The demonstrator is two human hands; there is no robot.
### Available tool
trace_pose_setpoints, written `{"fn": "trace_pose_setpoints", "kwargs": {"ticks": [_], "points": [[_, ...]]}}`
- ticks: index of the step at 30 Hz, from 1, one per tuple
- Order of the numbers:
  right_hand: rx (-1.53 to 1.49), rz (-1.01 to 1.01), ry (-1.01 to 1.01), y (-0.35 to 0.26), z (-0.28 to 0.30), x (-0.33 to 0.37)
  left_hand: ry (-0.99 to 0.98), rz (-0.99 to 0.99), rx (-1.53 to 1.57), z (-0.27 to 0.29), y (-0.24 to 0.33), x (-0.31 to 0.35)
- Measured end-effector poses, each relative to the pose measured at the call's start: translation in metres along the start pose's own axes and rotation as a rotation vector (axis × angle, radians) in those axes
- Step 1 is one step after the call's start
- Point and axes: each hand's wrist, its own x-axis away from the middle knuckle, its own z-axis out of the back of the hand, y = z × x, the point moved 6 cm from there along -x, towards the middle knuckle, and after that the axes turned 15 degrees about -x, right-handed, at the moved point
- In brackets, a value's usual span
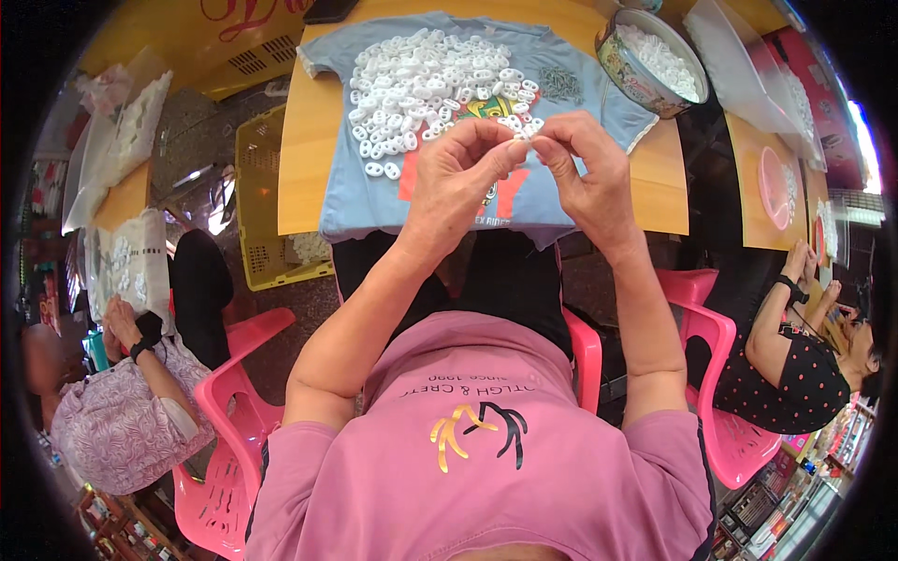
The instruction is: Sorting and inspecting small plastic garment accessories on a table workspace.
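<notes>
Both my hands are raised over a blue-grey T-shirt (360, 201) spread on the table, with their fingertips almost meeting. Thumb and index finger of my left hand (452, 179) are pinched on a small white plastic piece (527, 133). My right hand (591, 178) pinches at the same piece from the other side. Fingers hide most of its shape. Behind the hands lies a broad heap of white oval two-hole plastic pieces (412, 79), a few of them loose at its near edge. Right of the heap is a small pile of thin dark metal bits, apparently springs (561, 84).
A patterned round tin (617, 56) full of white pieces stands at the table's back right. On the floor to the left is a yellow crate (257, 196). People sit at tables on both sides, by pink chairs (224, 402). A pink basin (774, 187) sits on the right table.
</notes>
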Motion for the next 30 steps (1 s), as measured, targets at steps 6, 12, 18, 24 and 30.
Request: {"fn": "trace_pose_setpoints", "kwargs": {"ticks": [6, 12, 18, 24, 30], "points": [[0.047, 0.110, -0.055, -0.012, 0.003, 0.005, -0.072, 0.045, -0.080, -0.007, 0.002, 0.009], [0.015, 0.042, 0.032, -0.002, -0.005, 0.013, -0.026, 0.062, -0.085, -0.009, -0.004, 0.009], [0.039, 0.026, -0.006, 0.010, -0.019, 0.006, -0.063, 0.102, -0.063, 0.010, -0.022, -0.003], [0.010, 0.113, -0.170, 0.002, -0.019, 0.016, -0.182, 0.217, -0.087, 0.015, -0.019, 0.012], [-0.009, 0.116, -0.091, 0.002, -0.030, 0.030, -0.154, 0.204, -0.056, 0.009, -0.025, 0.027]]}}
